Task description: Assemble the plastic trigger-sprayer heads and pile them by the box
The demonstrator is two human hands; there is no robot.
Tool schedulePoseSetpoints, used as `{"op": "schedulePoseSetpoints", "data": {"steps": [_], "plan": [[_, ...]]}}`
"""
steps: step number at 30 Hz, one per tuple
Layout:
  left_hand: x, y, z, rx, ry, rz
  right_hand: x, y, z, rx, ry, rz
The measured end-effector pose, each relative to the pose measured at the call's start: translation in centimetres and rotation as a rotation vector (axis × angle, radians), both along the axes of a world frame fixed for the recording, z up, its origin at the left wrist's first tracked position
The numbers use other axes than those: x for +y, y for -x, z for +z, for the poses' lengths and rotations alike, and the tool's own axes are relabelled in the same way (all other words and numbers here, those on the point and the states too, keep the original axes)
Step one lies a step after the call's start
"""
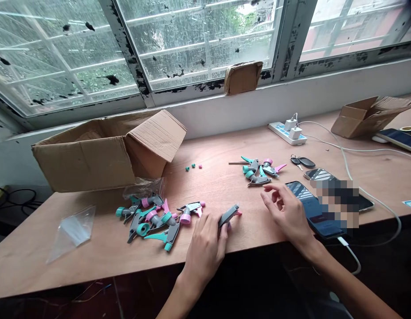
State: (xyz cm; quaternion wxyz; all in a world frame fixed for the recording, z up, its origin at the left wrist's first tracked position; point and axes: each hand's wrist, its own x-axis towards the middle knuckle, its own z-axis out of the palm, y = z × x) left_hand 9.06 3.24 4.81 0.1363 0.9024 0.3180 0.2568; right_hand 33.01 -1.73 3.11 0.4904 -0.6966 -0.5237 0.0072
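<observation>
My left hand (207, 241) is closed around a spray trigger head (229, 214) with a grey body and a pink lever, just above the table's front edge. My right hand (288, 212) hovers to the right with its fingers apart and loosely bent, and nothing shows in it. Beyond its fingertips lies a small group of spray trigger heads (258, 177) in grey, teal and pink. Left of my left hand is a larger heap of spray trigger heads (155, 220). Two small teal nozzle caps (187, 169) and a pink nozzle cap (200, 166) lie farther back.
An open cardboard box (82, 164) stands back left, a clear plastic bag (74, 230) before it. Right of my right hand lie two phones (313, 212), one with a cable plugged in. Keys (302, 161), a power strip (287, 133) and another carton (356, 117) are behind.
</observation>
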Motion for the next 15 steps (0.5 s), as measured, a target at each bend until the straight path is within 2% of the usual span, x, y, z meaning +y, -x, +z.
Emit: {"op": "schedulePoseSetpoints", "data": {"steps": [2, 7, 15], "plan": [[0.0, 0.0, 0.0, 0.004, 0.01, -0.006, -0.3, -0.6, -0.5, -0.158, 0.058, -0.064], [0.0, 0.0, 0.0, 0.004, -0.001, 0.002, -0.5, -0.8, -1.8, -0.433, 0.195, -0.111], [0.0, 0.0, -0.2, -0.004, -0.039, -0.011, 0.2, 0.7, -2.6, -0.564, 0.237, -0.012]]}}
